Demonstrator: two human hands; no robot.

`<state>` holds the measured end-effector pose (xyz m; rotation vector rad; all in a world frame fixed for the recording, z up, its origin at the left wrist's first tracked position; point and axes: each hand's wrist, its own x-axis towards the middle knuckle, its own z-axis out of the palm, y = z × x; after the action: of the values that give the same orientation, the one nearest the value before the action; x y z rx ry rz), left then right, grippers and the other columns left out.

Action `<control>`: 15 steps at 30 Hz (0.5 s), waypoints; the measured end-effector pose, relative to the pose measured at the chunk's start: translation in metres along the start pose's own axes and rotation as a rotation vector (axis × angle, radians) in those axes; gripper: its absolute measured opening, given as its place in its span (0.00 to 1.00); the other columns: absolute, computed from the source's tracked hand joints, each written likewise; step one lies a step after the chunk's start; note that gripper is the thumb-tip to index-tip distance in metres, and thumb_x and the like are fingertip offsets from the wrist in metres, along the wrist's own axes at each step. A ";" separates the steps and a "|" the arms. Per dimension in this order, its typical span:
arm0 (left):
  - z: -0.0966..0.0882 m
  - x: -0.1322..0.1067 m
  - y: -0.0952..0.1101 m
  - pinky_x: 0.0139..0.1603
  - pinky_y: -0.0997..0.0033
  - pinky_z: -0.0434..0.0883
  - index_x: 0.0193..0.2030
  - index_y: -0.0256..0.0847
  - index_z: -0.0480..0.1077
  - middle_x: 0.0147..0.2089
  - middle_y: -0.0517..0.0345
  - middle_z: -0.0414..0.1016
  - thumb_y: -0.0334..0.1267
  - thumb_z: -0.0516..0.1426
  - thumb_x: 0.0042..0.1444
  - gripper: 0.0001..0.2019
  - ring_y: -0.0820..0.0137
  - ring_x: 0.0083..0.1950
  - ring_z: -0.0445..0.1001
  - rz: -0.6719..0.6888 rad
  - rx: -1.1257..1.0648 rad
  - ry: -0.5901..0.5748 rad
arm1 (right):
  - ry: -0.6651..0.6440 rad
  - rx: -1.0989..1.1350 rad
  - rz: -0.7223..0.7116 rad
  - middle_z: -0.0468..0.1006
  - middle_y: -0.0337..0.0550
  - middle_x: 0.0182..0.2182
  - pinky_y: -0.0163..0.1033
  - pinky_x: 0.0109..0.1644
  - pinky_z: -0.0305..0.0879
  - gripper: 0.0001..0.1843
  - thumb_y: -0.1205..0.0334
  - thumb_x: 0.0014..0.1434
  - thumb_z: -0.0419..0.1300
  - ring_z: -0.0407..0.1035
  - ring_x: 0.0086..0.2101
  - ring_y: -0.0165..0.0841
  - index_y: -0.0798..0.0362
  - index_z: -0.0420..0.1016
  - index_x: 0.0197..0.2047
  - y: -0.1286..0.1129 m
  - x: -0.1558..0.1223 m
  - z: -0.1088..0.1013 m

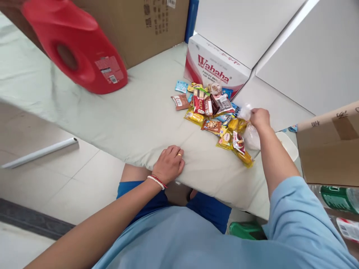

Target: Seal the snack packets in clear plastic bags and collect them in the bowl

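right hand (259, 117) pinching clear plastic bag (250, 134) at right edge of snack pile (214, 112) | left hand (169, 164) flat, loose on counter (134, 119) edge, holding nothing, well left of pile | bag nearer right

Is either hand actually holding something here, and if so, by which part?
The right hand pinches a clear plastic bag by its top edge, beside the snack packets. The left hand holds nothing; it rests flat on the table edge.

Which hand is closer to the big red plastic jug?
The left. The left hand rests on the near table edge, below and right of the big red plastic jug. The right hand is farther right, gripping a clear plastic bag by the snack packets.
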<state>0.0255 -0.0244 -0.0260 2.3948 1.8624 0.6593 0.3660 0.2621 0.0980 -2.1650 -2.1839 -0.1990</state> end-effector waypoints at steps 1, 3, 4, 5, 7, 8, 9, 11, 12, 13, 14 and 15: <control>0.000 0.000 0.000 0.53 0.50 0.71 0.48 0.39 0.76 0.49 0.41 0.76 0.30 0.54 0.62 0.12 0.50 0.56 0.72 -0.009 -0.020 0.001 | 0.074 0.057 0.027 0.83 0.58 0.42 0.47 0.53 0.68 0.17 0.75 0.57 0.54 0.76 0.47 0.46 0.59 0.82 0.43 0.004 -0.006 -0.007; 0.001 0.000 -0.001 0.53 0.49 0.71 0.48 0.39 0.76 0.49 0.41 0.76 0.29 0.54 0.62 0.12 0.50 0.57 0.71 -0.026 -0.061 0.010 | 0.280 0.323 0.127 0.82 0.52 0.36 0.45 0.48 0.69 0.13 0.72 0.59 0.52 0.75 0.40 0.41 0.55 0.79 0.38 0.006 -0.031 -0.020; 0.001 0.000 -0.001 0.54 0.49 0.71 0.48 0.39 0.76 0.49 0.41 0.76 0.29 0.54 0.61 0.12 0.50 0.57 0.71 -0.033 -0.083 0.017 | 0.369 0.534 0.183 0.80 0.47 0.33 0.42 0.43 0.68 0.10 0.69 0.59 0.53 0.72 0.35 0.38 0.53 0.76 0.36 0.003 -0.051 -0.025; 0.001 0.001 -0.001 0.54 0.49 0.71 0.48 0.39 0.76 0.49 0.40 0.76 0.29 0.54 0.61 0.12 0.50 0.57 0.71 -0.038 -0.109 0.025 | 0.412 0.773 0.236 0.77 0.43 0.29 0.40 0.37 0.67 0.05 0.67 0.58 0.55 0.69 0.30 0.35 0.51 0.73 0.34 -0.005 -0.075 -0.027; -0.001 0.000 -0.002 0.54 0.49 0.71 0.46 0.39 0.75 0.49 0.41 0.76 0.30 0.54 0.62 0.10 0.50 0.56 0.72 -0.044 -0.198 0.043 | 0.271 1.264 0.264 0.72 0.36 0.28 0.36 0.29 0.62 0.04 0.62 0.54 0.62 0.62 0.24 0.29 0.48 0.70 0.34 -0.029 -0.134 -0.023; -0.003 -0.002 -0.003 0.53 0.51 0.71 0.45 0.39 0.75 0.47 0.42 0.77 0.31 0.54 0.62 0.10 0.52 0.54 0.72 -0.055 -0.274 0.058 | 0.107 1.445 0.252 0.72 0.35 0.30 0.34 0.27 0.60 0.10 0.60 0.51 0.66 0.61 0.23 0.27 0.47 0.72 0.37 -0.044 -0.168 -0.018; -0.005 -0.005 -0.003 0.52 0.53 0.71 0.44 0.39 0.75 0.45 0.44 0.77 0.32 0.53 0.63 0.09 0.54 0.51 0.73 -0.089 -0.376 0.073 | -0.058 1.554 0.266 0.73 0.35 0.32 0.33 0.26 0.59 0.14 0.57 0.50 0.70 0.60 0.23 0.26 0.47 0.74 0.40 -0.059 -0.202 -0.011; -0.012 -0.014 0.000 0.44 0.60 0.71 0.42 0.39 0.75 0.39 0.50 0.76 0.36 0.52 0.65 0.09 0.63 0.40 0.73 -0.228 -0.654 0.070 | -0.275 1.658 0.351 0.72 0.35 0.31 0.33 0.25 0.57 0.14 0.54 0.51 0.72 0.58 0.22 0.25 0.47 0.76 0.39 -0.085 -0.266 0.005; -0.016 -0.020 0.004 0.39 0.64 0.70 0.43 0.39 0.75 0.36 0.53 0.76 0.38 0.52 0.66 0.10 0.67 0.35 0.70 -0.315 -0.821 0.027 | -0.341 1.689 0.389 0.70 0.34 0.29 0.33 0.25 0.57 0.14 0.53 0.51 0.73 0.57 0.22 0.25 0.47 0.76 0.38 -0.096 -0.294 0.012; -0.019 -0.026 0.008 0.35 0.67 0.68 0.44 0.39 0.75 0.35 0.55 0.75 0.41 0.53 0.66 0.11 0.70 0.31 0.68 -0.399 -0.992 -0.048 | -0.397 1.715 0.421 0.68 0.33 0.26 0.34 0.25 0.56 0.14 0.52 0.52 0.73 0.56 0.22 0.25 0.46 0.77 0.38 -0.105 -0.317 0.018; -0.023 -0.032 0.015 0.31 0.70 0.65 0.45 0.39 0.75 0.35 0.56 0.76 0.44 0.55 0.66 0.12 0.73 0.28 0.65 -0.469 -1.159 -0.149 | -0.437 1.738 0.444 0.66 0.33 0.25 0.34 0.25 0.56 0.14 0.51 0.53 0.73 0.55 0.21 0.26 0.46 0.77 0.38 -0.112 -0.334 0.022; -0.025 -0.037 0.022 0.29 0.72 0.63 0.46 0.38 0.75 0.36 0.56 0.76 0.48 0.57 0.65 0.15 0.75 0.27 0.63 -0.512 -1.311 -0.262 | -0.464 1.762 0.459 0.65 0.32 0.24 0.34 0.25 0.55 0.14 0.50 0.53 0.73 0.54 0.22 0.26 0.46 0.77 0.38 -0.118 -0.347 0.026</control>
<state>0.0295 -0.0703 -0.0080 1.0568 1.1680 0.9825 0.2534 -0.0790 0.0202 -1.3639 -0.8382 1.6134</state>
